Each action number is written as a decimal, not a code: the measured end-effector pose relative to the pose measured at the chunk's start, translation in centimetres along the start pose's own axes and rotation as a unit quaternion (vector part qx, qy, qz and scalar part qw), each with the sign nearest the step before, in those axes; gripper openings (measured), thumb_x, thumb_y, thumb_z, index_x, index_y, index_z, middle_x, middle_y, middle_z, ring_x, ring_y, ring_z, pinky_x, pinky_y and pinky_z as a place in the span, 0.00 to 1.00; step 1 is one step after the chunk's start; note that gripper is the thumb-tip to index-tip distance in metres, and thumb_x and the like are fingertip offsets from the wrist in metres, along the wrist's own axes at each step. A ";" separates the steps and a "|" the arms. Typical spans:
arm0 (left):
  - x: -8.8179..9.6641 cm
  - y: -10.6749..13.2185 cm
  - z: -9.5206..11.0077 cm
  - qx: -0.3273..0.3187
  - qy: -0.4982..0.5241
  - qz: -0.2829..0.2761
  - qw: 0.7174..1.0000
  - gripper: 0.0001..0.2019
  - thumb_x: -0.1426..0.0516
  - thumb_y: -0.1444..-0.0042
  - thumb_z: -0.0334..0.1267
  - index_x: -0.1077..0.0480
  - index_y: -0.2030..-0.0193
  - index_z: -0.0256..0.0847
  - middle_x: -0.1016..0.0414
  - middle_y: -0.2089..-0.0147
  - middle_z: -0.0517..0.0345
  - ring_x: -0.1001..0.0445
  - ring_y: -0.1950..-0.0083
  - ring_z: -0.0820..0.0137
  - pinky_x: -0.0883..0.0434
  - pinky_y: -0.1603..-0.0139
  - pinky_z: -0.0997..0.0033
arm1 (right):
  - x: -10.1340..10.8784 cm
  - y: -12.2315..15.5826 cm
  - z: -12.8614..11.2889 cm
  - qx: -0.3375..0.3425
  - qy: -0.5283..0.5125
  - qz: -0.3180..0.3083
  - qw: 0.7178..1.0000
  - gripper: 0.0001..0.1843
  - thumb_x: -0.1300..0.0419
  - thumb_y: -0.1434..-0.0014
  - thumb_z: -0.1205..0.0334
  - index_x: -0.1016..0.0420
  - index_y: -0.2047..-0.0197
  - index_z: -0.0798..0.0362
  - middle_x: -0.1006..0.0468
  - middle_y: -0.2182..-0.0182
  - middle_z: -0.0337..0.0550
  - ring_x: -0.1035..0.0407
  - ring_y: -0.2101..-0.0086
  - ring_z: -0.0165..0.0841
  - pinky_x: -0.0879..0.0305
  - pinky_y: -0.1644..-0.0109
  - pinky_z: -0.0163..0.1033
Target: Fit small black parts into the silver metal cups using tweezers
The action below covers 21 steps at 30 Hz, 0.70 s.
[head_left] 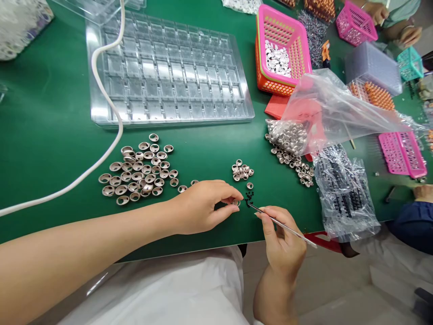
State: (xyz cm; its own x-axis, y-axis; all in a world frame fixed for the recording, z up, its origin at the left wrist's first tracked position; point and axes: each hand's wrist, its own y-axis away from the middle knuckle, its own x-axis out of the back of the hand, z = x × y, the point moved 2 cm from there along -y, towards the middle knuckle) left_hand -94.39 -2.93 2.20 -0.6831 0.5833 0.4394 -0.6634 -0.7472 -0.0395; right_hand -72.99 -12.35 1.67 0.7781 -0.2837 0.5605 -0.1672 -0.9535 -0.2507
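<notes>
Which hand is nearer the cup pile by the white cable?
Left. The left hand, pinching one cup, sits just right of the pile of metal cups; the right hand, holding tweezers, is farther right.

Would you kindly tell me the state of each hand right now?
Left hand: pinched shut on a small metal cup.
Right hand: closed on tweezers, tip by the black bits.

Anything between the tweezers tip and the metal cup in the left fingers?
Nothing visible: only bare mat separates the tweezers in the right hand from the metal cup pinched by the left hand; the black bits lie just beyond.
</notes>
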 end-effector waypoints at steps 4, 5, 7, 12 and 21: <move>-0.1 0.1 -0.2 -0.004 0.003 0.000 1.000 0.08 0.43 0.36 0.35 0.23 0.53 0.40 0.18 0.60 0.55 0.21 0.60 0.69 0.26 0.60 0.73 | 0.0 0.1 0.0 -0.001 -0.002 -0.008 1.000 0.08 0.37 0.37 0.68 0.21 0.56 0.48 0.19 0.61 0.43 0.22 0.61 0.36 0.19 0.60 0.43; -0.2 0.1 -0.3 -0.008 0.005 0.002 1.000 0.08 0.43 0.36 0.35 0.23 0.53 0.40 0.18 0.60 0.55 0.21 0.60 0.69 0.27 0.60 0.74 | 0.0 0.1 0.0 -0.001 -0.001 -0.010 1.000 0.08 0.37 0.37 0.68 0.21 0.56 0.48 0.19 0.61 0.43 0.22 0.62 0.36 0.19 0.60 0.43; -0.2 0.1 -0.4 -0.017 0.008 0.006 1.000 0.08 0.43 0.36 0.35 0.23 0.53 0.40 0.18 0.60 0.55 0.21 0.60 0.69 0.27 0.61 0.74 | 0.0 0.1 0.0 0.001 0.000 -0.009 1.000 0.09 0.37 0.37 0.69 0.21 0.55 0.48 0.19 0.61 0.43 0.22 0.62 0.36 0.19 0.60 0.43; -0.1 0.0 -0.3 -0.011 0.001 0.002 1.000 0.08 0.43 0.36 0.34 0.23 0.53 0.38 0.18 0.61 0.55 0.21 0.60 0.69 0.27 0.60 0.74 | -0.1 0.0 -0.1 0.008 -0.005 -0.007 1.000 0.10 0.37 0.38 0.70 0.22 0.55 0.48 0.19 0.61 0.43 0.22 0.61 0.36 0.19 0.59 0.44; 0.0 -0.1 -0.1 -0.005 0.000 -0.001 1.000 0.08 0.42 0.36 0.33 0.23 0.53 0.39 0.18 0.61 0.55 0.21 0.60 0.70 0.27 0.61 0.75 | -0.2 0.1 0.0 0.008 -0.012 -0.009 1.000 0.12 0.37 0.38 0.72 0.22 0.54 0.47 0.19 0.60 0.43 0.22 0.61 0.36 0.19 0.59 0.43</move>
State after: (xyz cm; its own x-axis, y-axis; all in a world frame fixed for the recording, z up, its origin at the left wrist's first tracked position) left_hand -94.35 -2.88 2.14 -0.6823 0.5842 0.4396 -0.6673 -0.7433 -0.0479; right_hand -73.16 -12.43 1.51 0.7948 -0.2631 0.5469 -0.1425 -0.9568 -0.2533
